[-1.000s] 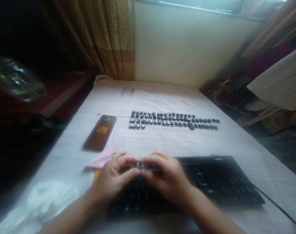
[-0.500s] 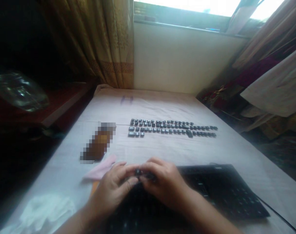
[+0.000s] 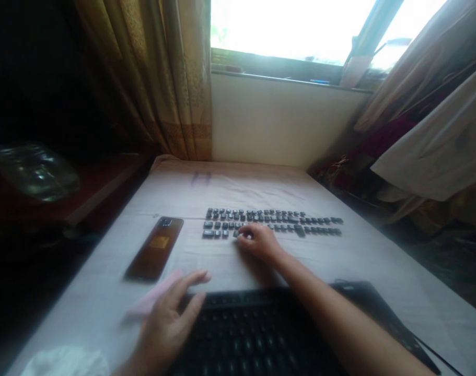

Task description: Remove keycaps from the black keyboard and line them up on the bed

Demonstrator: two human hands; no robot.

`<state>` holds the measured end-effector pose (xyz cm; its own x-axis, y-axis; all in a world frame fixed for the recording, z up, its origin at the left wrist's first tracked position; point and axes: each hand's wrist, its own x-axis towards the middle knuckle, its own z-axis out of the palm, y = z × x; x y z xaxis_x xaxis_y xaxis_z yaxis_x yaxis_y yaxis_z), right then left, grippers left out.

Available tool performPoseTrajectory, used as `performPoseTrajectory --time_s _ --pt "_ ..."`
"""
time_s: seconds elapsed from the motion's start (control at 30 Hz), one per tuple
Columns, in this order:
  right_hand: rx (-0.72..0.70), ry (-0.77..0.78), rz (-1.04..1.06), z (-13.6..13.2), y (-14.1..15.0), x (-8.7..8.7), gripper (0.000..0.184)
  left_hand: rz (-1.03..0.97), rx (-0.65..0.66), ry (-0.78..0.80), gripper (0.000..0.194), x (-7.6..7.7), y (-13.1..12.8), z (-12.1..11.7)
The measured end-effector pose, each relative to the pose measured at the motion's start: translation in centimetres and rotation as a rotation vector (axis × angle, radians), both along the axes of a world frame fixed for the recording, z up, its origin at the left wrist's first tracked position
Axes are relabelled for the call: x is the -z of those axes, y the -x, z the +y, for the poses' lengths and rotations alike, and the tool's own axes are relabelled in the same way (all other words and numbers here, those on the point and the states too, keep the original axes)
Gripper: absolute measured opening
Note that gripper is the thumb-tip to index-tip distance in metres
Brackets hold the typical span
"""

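Note:
My right hand (image 3: 257, 240) reaches out to the front row of loose black keycaps (image 3: 221, 225). Its fingers pinch a keycap (image 3: 236, 234) at the cloth, just right of the front row's end. Close to me lies a black keyboard (image 3: 241, 318), partly covered by my right forearm. Over the keyboard's left end is my left hand (image 3: 171, 308), open, with thumb and index finger apart and nothing between them. Part of the keycap rows is hidden behind my right hand.
A brown phone (image 3: 153, 253) lies on the pale cloth (image 3: 206, 261), left of the keycaps. A pink cloth (image 3: 153, 297) sits partly under my left hand, and a crumpled white cloth (image 3: 65, 361) is at lower left. The keyboard's cable (image 3: 443, 355) trails off at right.
Both hands were together above the keyboard, fingering a small dark piece. The right has moved away to the keycap rows; the left has opened and stayed near the keyboard. The view has tilted up.

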<state>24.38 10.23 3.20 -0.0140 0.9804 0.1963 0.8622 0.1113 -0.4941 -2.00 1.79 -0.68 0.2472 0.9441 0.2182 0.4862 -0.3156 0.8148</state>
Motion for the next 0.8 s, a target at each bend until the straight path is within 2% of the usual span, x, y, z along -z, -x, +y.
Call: performPoseTrajectory --time_s 0.3,0.8 --pt "-0.037 0.079 -0.121 0.93 0.41 0.67 0.021 -0.044 0.025 0.039 0.031 -0.23 -0.26 0.09" --pt "-0.043 0.086 -0.150 0.75 0.39 0.70 0.026 -0.129 0.024 0.086 0.032 -0.10 -0.44 -0.02"
